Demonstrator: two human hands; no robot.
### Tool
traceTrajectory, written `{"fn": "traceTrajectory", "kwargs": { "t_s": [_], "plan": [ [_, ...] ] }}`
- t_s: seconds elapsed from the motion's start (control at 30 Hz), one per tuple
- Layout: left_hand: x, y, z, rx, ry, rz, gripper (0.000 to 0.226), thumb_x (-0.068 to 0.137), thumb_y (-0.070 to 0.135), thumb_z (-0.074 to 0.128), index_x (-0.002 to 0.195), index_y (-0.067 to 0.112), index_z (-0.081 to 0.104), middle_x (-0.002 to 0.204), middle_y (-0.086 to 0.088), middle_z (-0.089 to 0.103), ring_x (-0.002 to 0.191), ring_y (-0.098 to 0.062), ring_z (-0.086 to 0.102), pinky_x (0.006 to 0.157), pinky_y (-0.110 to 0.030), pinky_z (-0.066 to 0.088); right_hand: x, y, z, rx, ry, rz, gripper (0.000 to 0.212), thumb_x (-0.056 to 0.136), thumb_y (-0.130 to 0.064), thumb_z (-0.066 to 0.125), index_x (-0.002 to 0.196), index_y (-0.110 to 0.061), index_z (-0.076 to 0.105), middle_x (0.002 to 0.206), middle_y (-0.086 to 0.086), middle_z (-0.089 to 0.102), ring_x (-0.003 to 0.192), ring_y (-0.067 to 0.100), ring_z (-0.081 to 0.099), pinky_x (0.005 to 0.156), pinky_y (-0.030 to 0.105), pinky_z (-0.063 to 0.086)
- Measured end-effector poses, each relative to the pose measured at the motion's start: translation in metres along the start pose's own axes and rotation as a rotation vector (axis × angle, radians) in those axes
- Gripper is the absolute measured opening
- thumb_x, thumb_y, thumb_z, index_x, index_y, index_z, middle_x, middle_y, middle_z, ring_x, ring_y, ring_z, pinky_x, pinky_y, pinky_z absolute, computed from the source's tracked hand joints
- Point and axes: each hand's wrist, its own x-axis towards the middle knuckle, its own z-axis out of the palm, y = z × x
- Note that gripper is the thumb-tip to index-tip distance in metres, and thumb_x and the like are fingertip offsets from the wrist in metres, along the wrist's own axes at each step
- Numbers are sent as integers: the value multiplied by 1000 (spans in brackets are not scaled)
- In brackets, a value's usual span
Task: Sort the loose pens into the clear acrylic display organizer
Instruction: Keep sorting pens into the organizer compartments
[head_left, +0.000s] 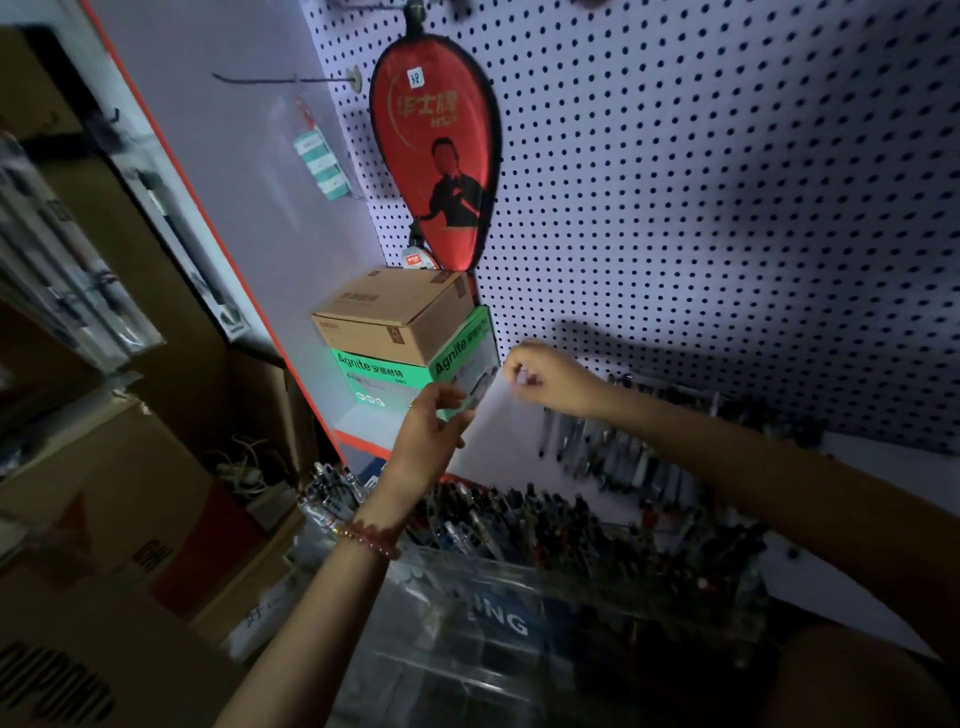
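Observation:
The clear acrylic organizer stands low in the view, its tiers packed with several dark pens. Another row of pens lies on a white panel behind it. My left hand, with a bead bracelet at the wrist, holds the panel's left edge near a clear, blurred piece. At the panel's top corner, my right hand pinches with curled fingers. No pen is plainly visible in either hand.
A green box with a brown carton on top stands just behind my left hand. A red racket cover hangs on the white pegboard. Stacked cardboard boxes fill the left side.

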Motion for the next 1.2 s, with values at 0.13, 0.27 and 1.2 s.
{"fn": "traceTrajectory", "kwargs": {
  "t_s": [0.13,0.27,1.2],
  "plan": [
    [-2,-9,2,16,22,22,27,94,-5,46,81,18,53,79,0,54,53,-9,44,48,-13,37,2,39,5,-439,-530,162,33,87,0,50,110,-16,66,113,6,49,104,31,56,89,47,48],
    [-4,-13,1,51,7,72,35,96,-3,42,79,23,58,67,-4,52,51,-6,42,53,-18,36,2,39,14,-544,-571,101,25,93,-6,46,102,-14,68,105,3,52,77,15,53,70,27,48],
    [-48,8,-69,-755,-51,-220,37,96,7,28,68,13,52,63,-3,54,68,-15,51,61,-24,41,-16,-164,37,-42,-167,-225,31,84,9,47,103,-13,57,99,-2,57,83,4,52,65,11,36]
  ]
}}
